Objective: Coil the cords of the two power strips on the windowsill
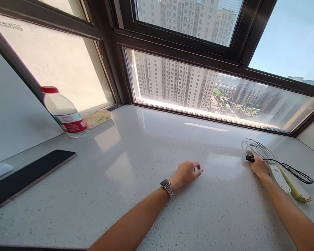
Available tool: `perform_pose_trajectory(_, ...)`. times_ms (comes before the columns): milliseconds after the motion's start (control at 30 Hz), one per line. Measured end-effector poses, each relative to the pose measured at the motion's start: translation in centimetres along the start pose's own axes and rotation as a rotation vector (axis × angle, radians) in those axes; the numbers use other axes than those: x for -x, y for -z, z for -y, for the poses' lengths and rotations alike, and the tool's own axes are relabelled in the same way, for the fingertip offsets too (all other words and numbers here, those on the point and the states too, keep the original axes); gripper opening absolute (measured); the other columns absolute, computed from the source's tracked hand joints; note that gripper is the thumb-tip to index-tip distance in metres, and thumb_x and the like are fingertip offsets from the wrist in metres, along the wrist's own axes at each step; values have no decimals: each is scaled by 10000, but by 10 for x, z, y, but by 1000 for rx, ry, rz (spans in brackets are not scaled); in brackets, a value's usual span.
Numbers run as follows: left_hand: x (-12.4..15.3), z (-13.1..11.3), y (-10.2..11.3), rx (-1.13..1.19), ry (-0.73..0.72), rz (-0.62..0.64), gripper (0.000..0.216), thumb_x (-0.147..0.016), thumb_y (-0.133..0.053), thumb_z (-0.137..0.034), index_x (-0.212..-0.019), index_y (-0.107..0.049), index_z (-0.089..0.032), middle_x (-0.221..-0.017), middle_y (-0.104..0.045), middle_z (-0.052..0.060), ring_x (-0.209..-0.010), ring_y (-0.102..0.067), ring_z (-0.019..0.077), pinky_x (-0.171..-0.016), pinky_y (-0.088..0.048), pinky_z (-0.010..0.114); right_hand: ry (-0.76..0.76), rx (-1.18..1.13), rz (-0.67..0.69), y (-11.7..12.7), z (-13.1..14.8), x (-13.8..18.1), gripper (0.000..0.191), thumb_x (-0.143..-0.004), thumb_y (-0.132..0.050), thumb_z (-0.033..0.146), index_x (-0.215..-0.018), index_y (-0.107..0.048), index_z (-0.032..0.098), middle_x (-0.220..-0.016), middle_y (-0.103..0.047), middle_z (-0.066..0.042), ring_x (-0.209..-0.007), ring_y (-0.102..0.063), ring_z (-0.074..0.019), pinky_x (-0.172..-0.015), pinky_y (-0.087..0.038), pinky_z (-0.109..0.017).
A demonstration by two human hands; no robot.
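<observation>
My right hand is closed around a black plug at the right of the counter. Thin prongs seem to point left from it. A pale round plug-like piece sits just behind the fingers; whether I hold it too is unclear. Beside that hand lie a white power strip and a second, yellow-edged strip. A grey-white cable loops behind, and a black cable coils to the right. My left hand, below a metal-banded watch, rests mid-counter, fingers loosely curled around nothing.
On the left stand a red-capped water bottle and a yellow tissue pack. A dark phone lies nearer me, with a white object at its side. Dark window frames border the speckled counter.
</observation>
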State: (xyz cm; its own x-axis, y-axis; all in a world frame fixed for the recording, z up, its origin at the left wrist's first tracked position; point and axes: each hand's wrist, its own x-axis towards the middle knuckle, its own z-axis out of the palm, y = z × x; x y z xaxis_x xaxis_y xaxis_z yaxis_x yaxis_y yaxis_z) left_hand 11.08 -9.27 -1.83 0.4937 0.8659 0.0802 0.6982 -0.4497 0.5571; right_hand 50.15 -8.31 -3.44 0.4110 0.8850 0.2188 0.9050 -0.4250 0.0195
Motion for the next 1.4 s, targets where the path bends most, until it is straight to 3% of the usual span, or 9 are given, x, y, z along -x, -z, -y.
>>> perform_pose_trajectory(267,2,-1,2,26,1,14,373,-874,-447,-449,-888,-683,-160,-610,-593,33,-550,-509,146,-504,-294,241,-33,26,210,21,-6,-35,254,-829,-491,266,-913,-686,127,-979,-646,-185,-953,-578,-326,-752,-434,-399)
perform_pose_trajectory(367,1,-1,2,36,9,12,357,-873,-452,-437,-882,-678,-160,-599,-578,24,-532,-484,136,-504,-288,244,-8,-11,-15,46,7,-33,273,-843,-470,326,-851,-672,141,-1028,-622,-190,-976,-531,-335,-773,-407,-431)
perform_pose_trajectory(533,0,-4,0,127,1,-72,510,-839,-463,-579,-1031,-629,-137,-601,-512,-4,-542,-460,130,-506,-262,243,184,-221,-431,79,74,17,192,-835,-476,286,-909,-597,157,-1088,-596,-162,-1029,-490,-306,-771,-374,-370)
perform_pose_trajectory(633,1,-9,-5,187,-72,-113,731,-715,-591,-651,-1224,-525,-130,-696,-544,0,-598,-489,144,-545,-321,250,408,-385,-216,70,130,67,161,-783,-482,165,-931,-544,183,-746,-609,-63,-691,-531,-202,-575,-303,-265)
perform_pose_trajectory(733,2,-12,-12,365,-67,-89,595,-654,-690,-574,-1057,-599,-145,-796,-620,36,-709,-550,176,-633,-413,278,542,-540,-62,53,179,110,172,-722,-515,136,-880,-511,204,-684,-601,-11,-561,-500,-157,-517,-237,-239)
perform_pose_trajectory(833,6,-15,-16,657,-5,-90,478,-642,-709,-534,-905,-610,-148,-850,-653,50,-808,-576,201,-715,-462,302,589,-794,-42,50,210,135,142,-734,-499,180,-873,-504,210,-698,-618,-7,-584,-536,-159,-523,-298,-227)
perform_pose_trajectory(967,13,-26,-10,943,-16,-356,611,-556,-731,-589,-955,-579,-152,-957,-636,71,-908,-573,217,-827,-470,321,557,-1049,-113,57,229,149,139,-772,-469,265,-892,-522,218,-761,-659,-22,-629,-572,-166,-549,-372,-233)
perform_pose_trajectory(1167,21,-38,36,1248,78,-603,419,-608,-707,-520,-670,-477,-175,-668,-545,20,-639,-532,136,-611,-458,279,650,-691,-60,55,230,153,129,-828,-502,317,-754,-558,228,-522,-558,21,-452,-478,-137,-480,-203,-231)
perform_pose_trajectory(1400,55,-10,151,1440,-185,-1059,649,-612,-828,-335,-524,-206,-168,-446,-152,-101,-382,-134,18,-359,-178,173,715,-578,-96,40,196,118,266,-904,-454,343,-721,-583,200,-526,-543,2,-458,-445,-126,-497,-202,-230)
